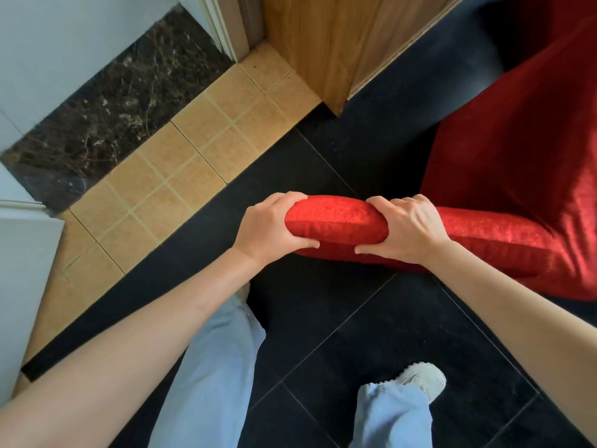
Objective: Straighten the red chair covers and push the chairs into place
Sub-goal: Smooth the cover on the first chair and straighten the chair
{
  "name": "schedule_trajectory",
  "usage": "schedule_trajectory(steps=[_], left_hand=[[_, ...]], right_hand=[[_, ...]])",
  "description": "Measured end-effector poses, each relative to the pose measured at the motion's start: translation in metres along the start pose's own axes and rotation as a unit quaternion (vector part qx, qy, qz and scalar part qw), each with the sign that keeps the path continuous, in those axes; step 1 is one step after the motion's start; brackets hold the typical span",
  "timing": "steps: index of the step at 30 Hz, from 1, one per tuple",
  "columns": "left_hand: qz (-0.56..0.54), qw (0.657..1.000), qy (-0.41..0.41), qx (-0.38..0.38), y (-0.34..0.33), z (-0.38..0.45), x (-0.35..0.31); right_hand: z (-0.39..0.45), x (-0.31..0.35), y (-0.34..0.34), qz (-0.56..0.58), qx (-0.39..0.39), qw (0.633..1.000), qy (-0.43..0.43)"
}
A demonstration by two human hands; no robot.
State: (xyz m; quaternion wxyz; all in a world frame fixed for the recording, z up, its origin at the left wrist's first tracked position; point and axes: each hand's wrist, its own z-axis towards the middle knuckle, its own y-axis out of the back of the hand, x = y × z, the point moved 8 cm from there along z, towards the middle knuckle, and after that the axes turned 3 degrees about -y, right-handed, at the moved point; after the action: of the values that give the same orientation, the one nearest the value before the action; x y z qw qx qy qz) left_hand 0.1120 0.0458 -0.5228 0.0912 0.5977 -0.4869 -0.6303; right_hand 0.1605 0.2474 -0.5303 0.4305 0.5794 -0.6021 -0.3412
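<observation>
Over a black tiled floor [371,334], both hands grip the red-covered chair back [339,221]: left hand [271,227] curled around its left end, right hand [407,234] just beside it.

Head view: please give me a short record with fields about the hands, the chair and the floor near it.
left hand: left hand grips the end of the chair's top edge
right hand: right hand grips the same edge, beside the left
chair: red covered chair back, padded top rail; the seat is also red
floor: black tiles under the chair, tan tiles beyond
nearby: wooden panel ahead
</observation>
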Motion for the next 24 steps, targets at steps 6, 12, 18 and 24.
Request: schedule_trajectory(steps=[6,12,18,24], left_hand=[[0.032,0.999,-0.028,0.009,0.022,0.015,-0.031],[0.065,0.996,-0.053,0.015,0.04,0.027,-0.069],[0.099,0.991,-0.089,0.024,0.064,0.042,-0.127],[0.147,0.981,-0.126,0.025,0.082,0.051,-0.197]], right_hand=[[-0.004,-0.01,0.027,0.003,-0.042,0.999,0.005],[-0.013,-0.027,0.057,0.01,-0.061,0.998,-0.005],[-0.031,-0.052,0.096,0.023,-0.101,0.995,-0.009],[-0.059,-0.083,0.139,0.019,-0.141,0.99,-0.021]])
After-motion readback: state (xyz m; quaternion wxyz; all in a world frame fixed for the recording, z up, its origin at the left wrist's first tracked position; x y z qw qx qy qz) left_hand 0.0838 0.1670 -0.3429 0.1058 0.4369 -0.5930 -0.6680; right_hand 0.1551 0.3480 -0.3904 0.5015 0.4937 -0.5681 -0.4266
